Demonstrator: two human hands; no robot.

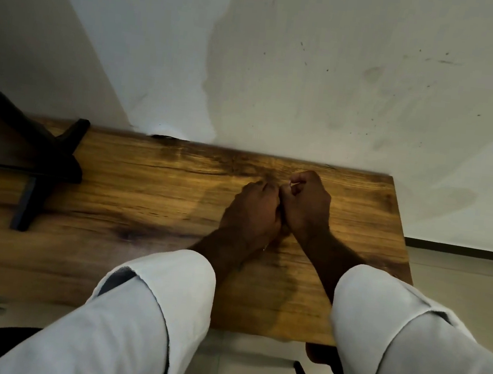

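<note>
Two hands, knuckles up, resting on one wooden table point(145, 200), toward two o'clock of its middle: left hand point(255, 209) at nine o'clock of right hand point(306, 206), touching. Fingers of both curled under; whether clamped on anything, cannot tell. Two white cuffs at six o'clock: left sleeve point(138, 313), right sleeve point(405, 343). One black stand point(54, 165) at ten o'clock.

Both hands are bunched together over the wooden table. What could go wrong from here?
1. The left hand and right hand touch with fingers curled, hiding whatever they work on; a small piece could slip out unseen.
2. They sit toward the right end of the table, so anything dropped might roll off onto the floor.
</note>
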